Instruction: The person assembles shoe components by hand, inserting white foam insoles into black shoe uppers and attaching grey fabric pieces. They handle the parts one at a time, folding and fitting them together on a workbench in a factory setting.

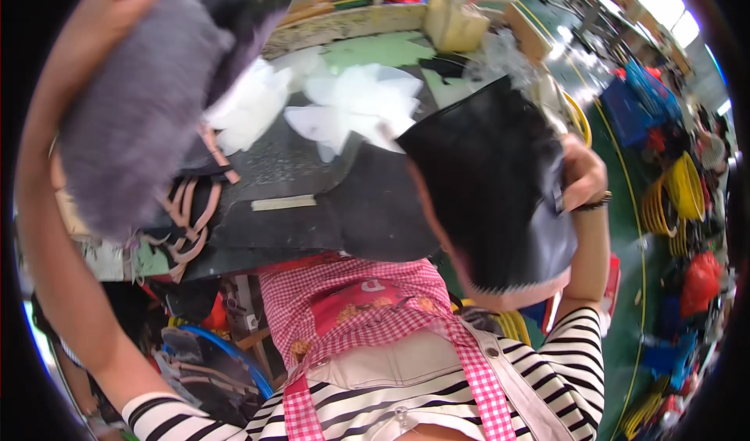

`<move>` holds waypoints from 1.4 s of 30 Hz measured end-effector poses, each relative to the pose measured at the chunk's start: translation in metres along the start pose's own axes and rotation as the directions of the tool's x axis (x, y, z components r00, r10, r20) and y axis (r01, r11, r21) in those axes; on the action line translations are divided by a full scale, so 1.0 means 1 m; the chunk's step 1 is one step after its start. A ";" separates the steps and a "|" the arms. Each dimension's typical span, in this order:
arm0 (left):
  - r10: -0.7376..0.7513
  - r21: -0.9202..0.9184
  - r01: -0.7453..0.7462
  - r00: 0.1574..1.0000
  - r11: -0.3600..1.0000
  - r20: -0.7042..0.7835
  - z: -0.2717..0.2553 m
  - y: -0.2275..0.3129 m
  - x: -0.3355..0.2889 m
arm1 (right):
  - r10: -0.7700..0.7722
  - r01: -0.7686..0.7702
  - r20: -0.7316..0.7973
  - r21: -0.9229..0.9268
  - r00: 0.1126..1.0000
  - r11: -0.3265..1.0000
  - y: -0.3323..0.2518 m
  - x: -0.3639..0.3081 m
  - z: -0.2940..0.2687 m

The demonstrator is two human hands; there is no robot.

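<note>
My left hand (125,7) is raised at the upper left, gripping a fluffy grey fur piece (144,105) by its top. The fur hangs down over the table's left end, blurred, and a dark side shows at its right. On the right, my right hand (584,174) grips the side edge of a black leather boot-shaft-like piece (500,199). Its smooth black face is toward me, and a pink border with a zigzag edge runs along its bottom. Both pieces are held above the dark work table (375,207), apart from each other.
Thin white cut-out sheets (367,101) lie spread on the table, with a pale strip (283,203) nearer me. Pinkish straps (191,207) lie at its left. A yellowish plastic container (457,15) stands at the back. Blue crates (625,113) and yellow baskets (685,187) stand on the green floor, right.
</note>
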State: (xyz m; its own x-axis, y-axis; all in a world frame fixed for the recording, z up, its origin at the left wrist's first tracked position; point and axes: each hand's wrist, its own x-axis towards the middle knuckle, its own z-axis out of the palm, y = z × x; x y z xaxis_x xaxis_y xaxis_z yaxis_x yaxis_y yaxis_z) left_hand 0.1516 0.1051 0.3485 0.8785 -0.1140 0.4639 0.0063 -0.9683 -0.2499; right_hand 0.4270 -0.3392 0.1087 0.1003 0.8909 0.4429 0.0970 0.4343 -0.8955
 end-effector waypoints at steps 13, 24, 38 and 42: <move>-0.213 -0.876 0.478 0.864 0.061 0.456 0.277 0.174 -0.045 | 0.506 -0.710 -0.592 -0.168 0.627 0.684 0.053 -0.037 -0.155; 0.149 -0.424 0.216 0.722 0.879 0.676 0.238 0.109 -0.078 | 0.240 -0.798 -0.763 -0.548 0.600 0.250 0.037 0.053 0.049; 0.001 -0.337 0.132 0.930 0.932 0.369 0.193 0.220 -0.158 | 0.097 -0.626 -0.652 -0.660 0.752 0.415 0.108 0.016 0.109; 0.025 -0.294 0.066 0.955 0.953 0.295 0.230 0.218 -0.173 | 0.016 -0.630 -0.704 -0.625 0.710 0.461 0.113 0.005 0.127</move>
State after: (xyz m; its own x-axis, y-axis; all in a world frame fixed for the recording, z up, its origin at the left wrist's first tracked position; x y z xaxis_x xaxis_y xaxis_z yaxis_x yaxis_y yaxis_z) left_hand 0.1105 -0.0348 0.0181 0.9802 -0.0676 0.1863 -0.0767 -0.9962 0.0424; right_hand 0.3123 -0.2687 0.0042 0.7702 0.5456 0.3304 0.6001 -0.4445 -0.6651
